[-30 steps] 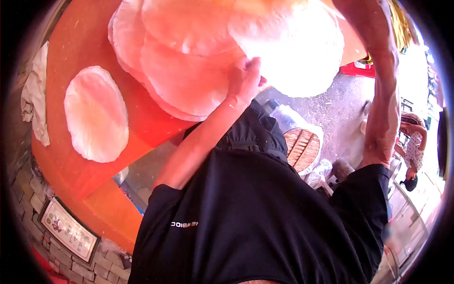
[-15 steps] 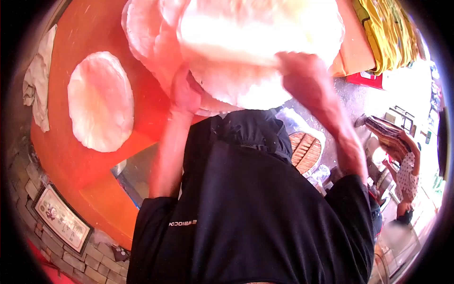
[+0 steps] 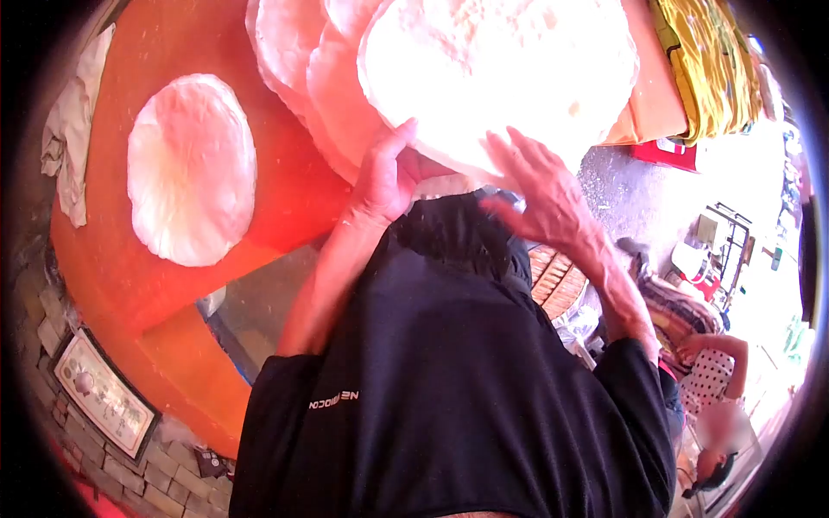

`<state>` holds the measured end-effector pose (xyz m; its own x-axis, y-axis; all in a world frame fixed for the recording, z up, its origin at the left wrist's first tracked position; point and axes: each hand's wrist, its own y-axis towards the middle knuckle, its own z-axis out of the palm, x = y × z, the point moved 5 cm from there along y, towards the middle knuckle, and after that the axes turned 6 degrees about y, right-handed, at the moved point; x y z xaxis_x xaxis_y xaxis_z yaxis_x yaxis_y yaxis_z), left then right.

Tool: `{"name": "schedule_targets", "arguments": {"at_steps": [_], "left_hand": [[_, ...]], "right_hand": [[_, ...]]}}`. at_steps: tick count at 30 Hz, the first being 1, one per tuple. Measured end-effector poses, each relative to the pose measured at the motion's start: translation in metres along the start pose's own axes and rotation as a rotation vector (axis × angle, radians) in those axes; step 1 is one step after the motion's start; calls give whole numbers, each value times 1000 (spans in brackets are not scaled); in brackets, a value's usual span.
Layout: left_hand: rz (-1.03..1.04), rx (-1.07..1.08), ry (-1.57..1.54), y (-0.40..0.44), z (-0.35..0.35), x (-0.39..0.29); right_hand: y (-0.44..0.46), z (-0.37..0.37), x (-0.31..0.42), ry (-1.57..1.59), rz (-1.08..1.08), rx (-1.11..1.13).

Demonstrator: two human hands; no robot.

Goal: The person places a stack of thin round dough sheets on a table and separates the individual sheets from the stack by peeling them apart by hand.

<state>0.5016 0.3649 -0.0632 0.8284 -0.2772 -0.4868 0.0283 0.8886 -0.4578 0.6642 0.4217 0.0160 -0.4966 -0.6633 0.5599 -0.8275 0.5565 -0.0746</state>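
Orange table (image 3: pixel 102 194), apparently concrete floor (image 3: pixel 620 192)

Black short-sleeved shirt (image 3: pixel 466 371), white lettering (image 3: pixel 334 400)

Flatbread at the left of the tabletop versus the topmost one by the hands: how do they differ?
Place: the left flatbread lies apart on the orange tabletop; the topmost flatbread overlaps other flatbreads.
Hands: the left flatbread is untouched; the topmost flatbread has the left hand and right hand at its near edge.
Light: the left flatbread shows pinkish shading; the topmost flatbread is mostly glared white.
Both are pale and roundish.
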Motion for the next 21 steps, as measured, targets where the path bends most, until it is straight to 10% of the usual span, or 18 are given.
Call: {"name": "schedule_targets", "arguments": {"at_steps": [6,9,13,18,21], "left_hand": [[33,6,54,10,11,-11],[64,6,19,22,-9,-17],[89,-286,320,32,-56,-30],[124,-287,239,46,-59,-46],[94,-317,222,51,-58,-43]], "right_hand": [[25,18,-30,-210,132,-11],[47,-39,-47,-871,-102,-33],[70,-181,19,-244,521,-238],[75,-184,15,-54,254,-584],[131,-101,-32,-785,-76,-204]]}}
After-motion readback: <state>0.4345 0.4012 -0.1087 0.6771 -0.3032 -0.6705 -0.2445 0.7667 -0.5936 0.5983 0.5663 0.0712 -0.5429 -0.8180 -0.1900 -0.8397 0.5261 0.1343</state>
